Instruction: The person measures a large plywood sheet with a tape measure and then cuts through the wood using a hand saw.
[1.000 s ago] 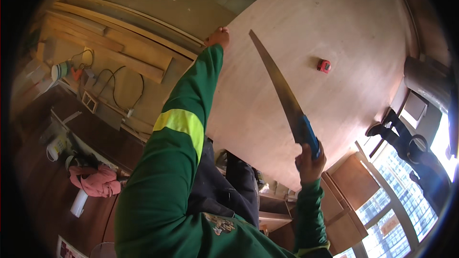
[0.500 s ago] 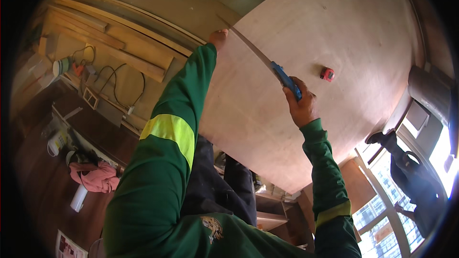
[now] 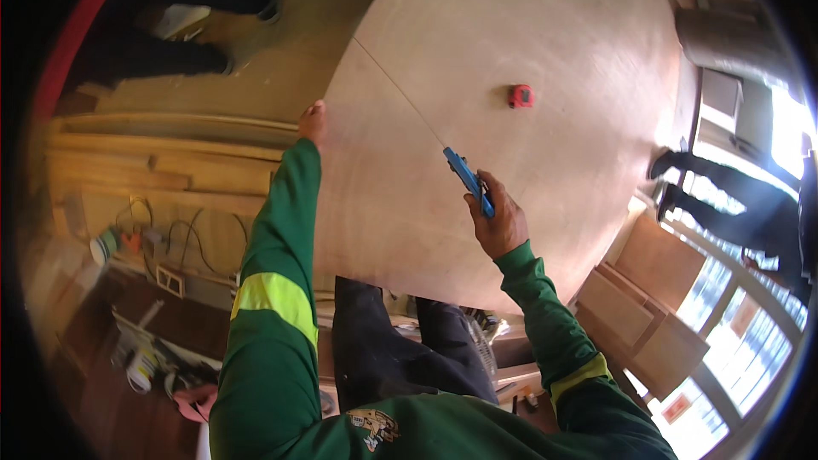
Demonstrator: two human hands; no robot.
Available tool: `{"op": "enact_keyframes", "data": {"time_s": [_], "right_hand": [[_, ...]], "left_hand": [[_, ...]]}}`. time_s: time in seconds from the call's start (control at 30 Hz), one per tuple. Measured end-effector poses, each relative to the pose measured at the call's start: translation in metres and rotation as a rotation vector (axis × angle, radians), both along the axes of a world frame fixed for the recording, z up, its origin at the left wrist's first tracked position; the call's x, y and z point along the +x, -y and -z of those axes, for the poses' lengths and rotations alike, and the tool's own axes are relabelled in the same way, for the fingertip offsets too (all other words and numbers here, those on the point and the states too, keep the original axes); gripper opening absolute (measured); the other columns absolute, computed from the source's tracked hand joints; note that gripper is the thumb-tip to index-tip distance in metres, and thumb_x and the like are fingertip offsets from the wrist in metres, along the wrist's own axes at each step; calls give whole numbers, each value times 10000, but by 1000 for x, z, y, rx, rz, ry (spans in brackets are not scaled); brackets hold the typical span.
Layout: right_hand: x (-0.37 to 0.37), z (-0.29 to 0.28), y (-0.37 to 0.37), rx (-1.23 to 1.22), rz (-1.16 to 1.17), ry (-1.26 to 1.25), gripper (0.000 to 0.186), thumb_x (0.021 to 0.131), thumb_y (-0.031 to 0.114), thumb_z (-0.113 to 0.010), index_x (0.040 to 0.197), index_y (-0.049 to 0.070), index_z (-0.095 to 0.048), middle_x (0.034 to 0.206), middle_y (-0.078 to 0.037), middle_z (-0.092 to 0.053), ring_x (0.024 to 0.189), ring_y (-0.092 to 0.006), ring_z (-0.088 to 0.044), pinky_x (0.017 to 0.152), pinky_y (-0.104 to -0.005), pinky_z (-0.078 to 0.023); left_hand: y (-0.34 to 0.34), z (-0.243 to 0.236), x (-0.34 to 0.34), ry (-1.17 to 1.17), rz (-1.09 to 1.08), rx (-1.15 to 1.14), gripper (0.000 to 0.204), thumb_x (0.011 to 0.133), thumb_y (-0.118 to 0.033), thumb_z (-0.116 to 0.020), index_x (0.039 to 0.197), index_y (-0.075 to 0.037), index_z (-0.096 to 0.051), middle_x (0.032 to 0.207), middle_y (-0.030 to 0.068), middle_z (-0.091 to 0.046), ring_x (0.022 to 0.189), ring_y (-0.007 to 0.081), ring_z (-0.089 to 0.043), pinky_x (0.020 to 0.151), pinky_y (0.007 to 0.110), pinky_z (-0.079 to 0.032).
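Since the right hand (image 3: 501, 215) is wrapped round the handle of a blue-handled saw (image 3: 463, 175), any wrist roll goes straight into the blade (image 3: 400, 94): it shows edge-on as a thin line, so a small twist could make it skate or bind. Saw lies over the left part of the wood panel (image 3: 554, 204), handle toward the near edge, tip about at the left edge. Can't tell if teeth are touching the surface; if they are, a careless drag could score the face. Left hand (image 3: 313, 123) is on the left edge, nearer the near edge than the tip is; fingers partly hidden, can't tell if they hook under or just press. Main worry: blade jumping along that edge toward those fingers, cause being a light start or a loose panel. Support underneath not visible, so overhang is unknown; if poorly propped, panel could rock or chatter and splinter the rim. Farther out, red tape measure (image 3: 521, 96) lies loose on the surface, right of the blade, could slide if the panel tips. Person's dark trouser legs (image 3: 724, 179) are just past the right edge; a knock there could shift the panel mid-stroke
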State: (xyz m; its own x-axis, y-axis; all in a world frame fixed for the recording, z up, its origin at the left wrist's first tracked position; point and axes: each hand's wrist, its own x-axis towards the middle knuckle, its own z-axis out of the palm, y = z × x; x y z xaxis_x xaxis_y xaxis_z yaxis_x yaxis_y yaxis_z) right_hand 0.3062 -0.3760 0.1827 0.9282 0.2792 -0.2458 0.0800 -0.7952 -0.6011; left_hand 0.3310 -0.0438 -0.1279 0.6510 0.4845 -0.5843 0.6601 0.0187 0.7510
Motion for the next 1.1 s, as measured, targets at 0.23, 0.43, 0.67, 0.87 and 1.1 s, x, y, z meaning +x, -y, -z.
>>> {"op": "enact_keyframes", "data": {"time_s": [0.23,0.43,0.67,0.87,1.1], "right_hand": [[-58,46,63,-135,-53,17,522,746,80,-591,1227,67,-389,956,-141,-570,851,-321,-572,744,-415,-432],[-99,87,75,-295,-155,-11,576,768,77,-531,1302,48,-317,994,-117,-536,906,-268,-552,795,-381,-389],[-107,142,94,-438,-176,-70,599,816,94,-481,1360,34,-238,964,-98,-514,935,-230,-536,779,-361,-388],[-109,166,100,-533,-235,-23,625,826,104,-475,1386,45,-205,1006,-95,-525,927,-230,-530,802,-363,-378],[-167,142,102,-492,-67,-1,546,841,141,-423,1358,42,-277,1035,-114,-524,927,-251,-520,819,-412,-390]], "left_hand": [[-26,21,-1,-97,-75,-271,548,913,-431,-421,1243,5,-451,1266,125,-480,1122,227,-473,938,352,-384],[-25,0,3,-67,-82,-320,547,919,-409,-438,1289,-10,-384,1325,126,-410,1199,244,-403,989,381,-340],[-17,-12,8,-114,-24,-101,544,936,-399,-398,1305,-2,-362,1382,123,-343,1237,236,-356,1031,378,-285],[-20,-19,11,-102,-49,-192,521,933,-370,-416,1292,6,-374,1340,138,-395,1188,242,-412,997,366,-335],[57,-68,-48,-316,-5,748,735,736,-382,-651,1296,-7,-360,1237,220,-454,1171,341,-427,952,428,-385]]}}
